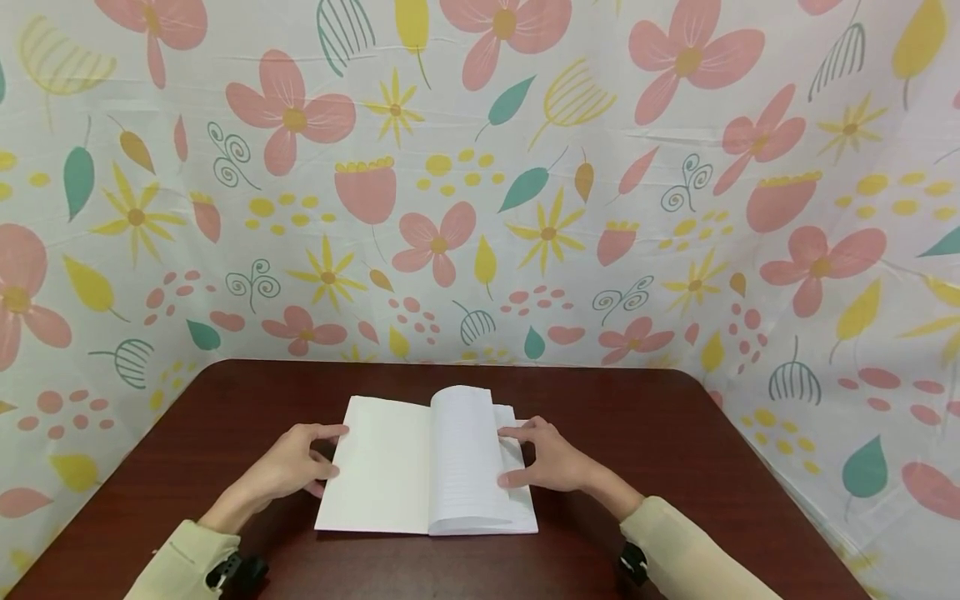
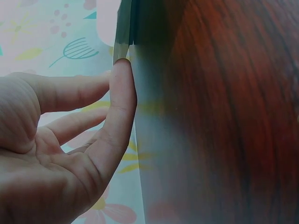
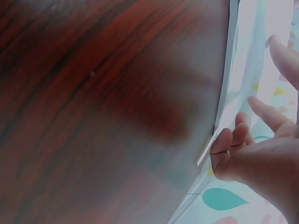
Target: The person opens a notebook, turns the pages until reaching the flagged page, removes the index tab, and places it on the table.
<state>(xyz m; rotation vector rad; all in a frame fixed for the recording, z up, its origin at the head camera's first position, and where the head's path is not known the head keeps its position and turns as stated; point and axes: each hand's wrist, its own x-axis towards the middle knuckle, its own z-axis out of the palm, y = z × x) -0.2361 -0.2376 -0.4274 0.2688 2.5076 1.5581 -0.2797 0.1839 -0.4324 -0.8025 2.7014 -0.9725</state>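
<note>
A notebook (image 1: 381, 467) lies spread on the dark wooden table, its left side blank and cream. Lined white pages (image 1: 467, 458) arch up from the spine over its right side. At the left edge, my left hand (image 1: 288, 462) holds the notebook, thumb over the edge and other fingers lower; the left wrist view shows a fingertip (image 2: 122, 70) against the notebook's edge. My right hand (image 1: 551, 457) reaches over the right side, thumb and index finger spread apart, their tips right at the arched pages' free edge. Its other fingers (image 3: 226, 144) curl beside the notebook's edge in the right wrist view.
The brown table (image 1: 645, 433) reaches back to a floral cloth (image 1: 480, 250), which also hangs along both sides. A black strap device sits on the left wrist (image 1: 236, 575) and another on the right wrist (image 1: 633, 562), by the pale sleeves.
</note>
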